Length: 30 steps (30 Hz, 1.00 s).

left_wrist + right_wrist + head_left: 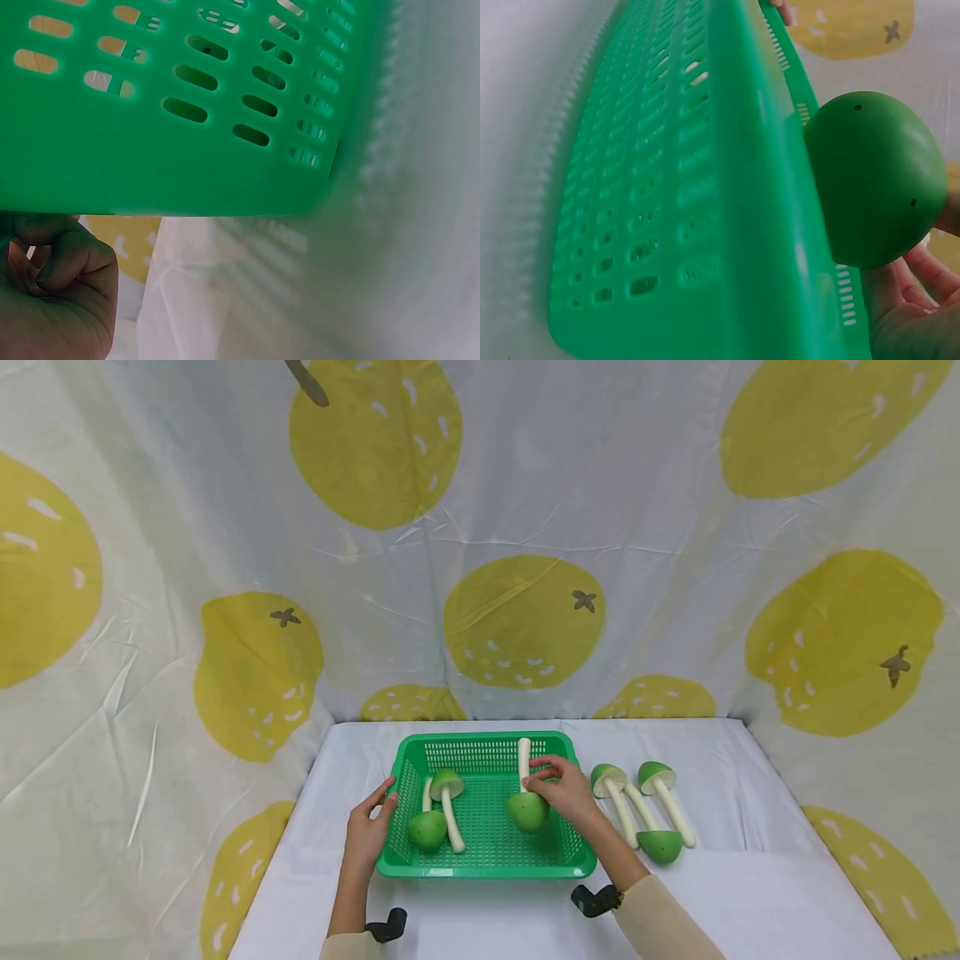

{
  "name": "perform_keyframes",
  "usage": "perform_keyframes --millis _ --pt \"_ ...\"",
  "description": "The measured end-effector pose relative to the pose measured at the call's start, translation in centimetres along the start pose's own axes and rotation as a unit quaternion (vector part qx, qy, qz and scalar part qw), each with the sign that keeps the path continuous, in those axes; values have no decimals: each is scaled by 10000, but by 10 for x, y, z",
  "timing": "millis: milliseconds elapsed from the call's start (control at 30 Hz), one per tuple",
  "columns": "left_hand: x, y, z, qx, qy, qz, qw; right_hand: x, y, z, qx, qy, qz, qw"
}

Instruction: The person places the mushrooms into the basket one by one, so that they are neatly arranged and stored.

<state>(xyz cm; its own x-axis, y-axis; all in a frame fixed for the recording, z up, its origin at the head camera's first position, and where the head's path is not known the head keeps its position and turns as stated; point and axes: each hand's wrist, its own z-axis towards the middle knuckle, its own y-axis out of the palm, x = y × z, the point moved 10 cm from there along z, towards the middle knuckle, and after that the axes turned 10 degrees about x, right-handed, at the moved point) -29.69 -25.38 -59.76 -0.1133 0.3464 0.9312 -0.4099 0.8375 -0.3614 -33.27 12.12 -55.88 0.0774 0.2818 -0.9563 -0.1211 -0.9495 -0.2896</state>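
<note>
- White tablecloth point(487, 917): a strip of it lies between me and the basket, with more cloth along both sides.
- Green basket point(487, 872): straight near rim, raised perforated walls on every side; mesh floor shows between the two mushrooms at its left and the one I hold.
- Beige sleeves point(667, 917), two: one on each forearm, with a black wrist device point(386, 927) just past each cuff.
- Left hand point(366, 833): at the basket's left rim, thumb and fingers gripping the edge.
- Right hand point(566, 793): reaching in over the right rim, thumb and fingers pinching a pale stem.
- Held mushroom point(528, 812): above the right half of the basket, green cap towards me, stem pointing away; the right wrist view shows its cap above the near rim.
- Basket pair point(427, 831), two mushrooms: side by side at the left, one cap near, the other cap farther off.
- Outside trio point(660, 846), three mushrooms: on the cloth just beyond the right wall, close to my right forearm on that side; two caps far, one near.
- Lemon-print curtain point(525, 452): behind the table's far edge and up both sides, bounding the space.
</note>
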Motion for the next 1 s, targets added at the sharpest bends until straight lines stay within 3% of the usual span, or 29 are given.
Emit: perform_keyframes --millis 1000 --pt "-2 1 1 -37 -92 -26 9999 6 70 -13 -517 -211 -547 9969"
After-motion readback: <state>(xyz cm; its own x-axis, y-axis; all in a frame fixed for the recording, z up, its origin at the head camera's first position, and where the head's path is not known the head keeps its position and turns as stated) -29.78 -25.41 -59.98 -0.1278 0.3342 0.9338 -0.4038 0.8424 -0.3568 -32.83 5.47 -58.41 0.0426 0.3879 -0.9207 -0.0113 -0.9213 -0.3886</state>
